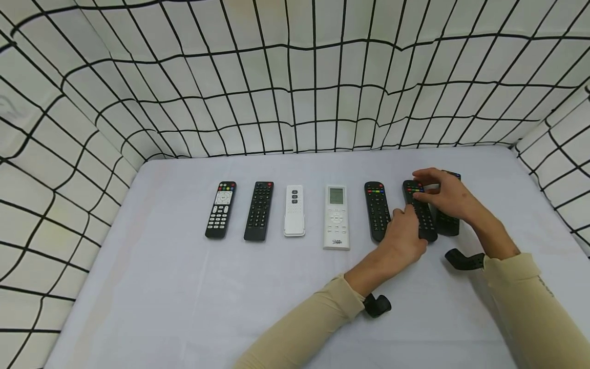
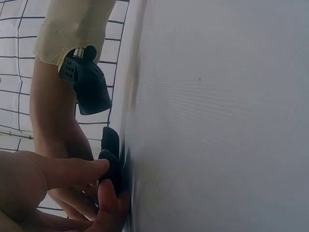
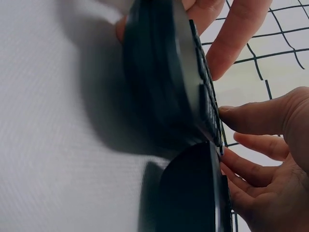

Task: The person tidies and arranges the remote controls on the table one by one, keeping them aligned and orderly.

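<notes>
A black remote control (image 1: 421, 218) with coloured buttons near its top lies slanted under both hands, right of the middle. My left hand (image 1: 398, 241) grips its lower end; in the left wrist view, thumb and fingers pinch the dark remote (image 2: 115, 169). My right hand (image 1: 447, 195) is at its upper end, thumb on the button face and fingers curled over the far end. In the right wrist view, the held remote (image 3: 157, 72) tilts, its near end raised above the cloth. Partly hidden under my right hand lies another black remote (image 1: 448, 224).
Left of the hands, in a row, lie a black remote (image 1: 377, 210), a white remote with a screen (image 1: 336, 236), a slim white remote (image 1: 294, 220) and two black remotes farther left. Black netting (image 1: 315, 92) surrounds the white-covered table (image 1: 161, 287). Each wrist carries a black camera mount (image 1: 463, 260).
</notes>
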`<state>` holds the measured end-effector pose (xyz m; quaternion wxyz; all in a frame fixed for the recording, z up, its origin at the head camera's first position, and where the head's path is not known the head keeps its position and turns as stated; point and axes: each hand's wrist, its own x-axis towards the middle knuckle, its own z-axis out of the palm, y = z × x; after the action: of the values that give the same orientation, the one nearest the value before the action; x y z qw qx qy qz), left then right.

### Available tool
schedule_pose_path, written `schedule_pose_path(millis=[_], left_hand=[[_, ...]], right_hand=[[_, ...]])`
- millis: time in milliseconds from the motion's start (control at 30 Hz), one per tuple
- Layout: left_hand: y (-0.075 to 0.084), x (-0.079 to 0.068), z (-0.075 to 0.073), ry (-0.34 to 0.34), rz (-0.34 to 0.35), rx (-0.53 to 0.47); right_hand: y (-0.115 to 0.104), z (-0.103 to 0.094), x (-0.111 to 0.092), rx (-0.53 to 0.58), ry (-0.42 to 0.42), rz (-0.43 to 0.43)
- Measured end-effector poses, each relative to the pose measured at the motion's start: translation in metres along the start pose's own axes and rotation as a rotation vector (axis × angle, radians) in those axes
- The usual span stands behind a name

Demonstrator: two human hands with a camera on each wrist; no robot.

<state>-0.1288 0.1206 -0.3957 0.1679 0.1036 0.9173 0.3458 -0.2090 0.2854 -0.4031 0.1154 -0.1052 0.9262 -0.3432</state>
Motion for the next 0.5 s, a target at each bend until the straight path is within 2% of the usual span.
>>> schedule_pose_path(millis=[500], left_hand=[[-0.0021,0.001,0.0,0.002,0.014,0.034]], right_hand=[[-0.0043,0.0024,-0.0007,-0.033,-0.021,0.015]])
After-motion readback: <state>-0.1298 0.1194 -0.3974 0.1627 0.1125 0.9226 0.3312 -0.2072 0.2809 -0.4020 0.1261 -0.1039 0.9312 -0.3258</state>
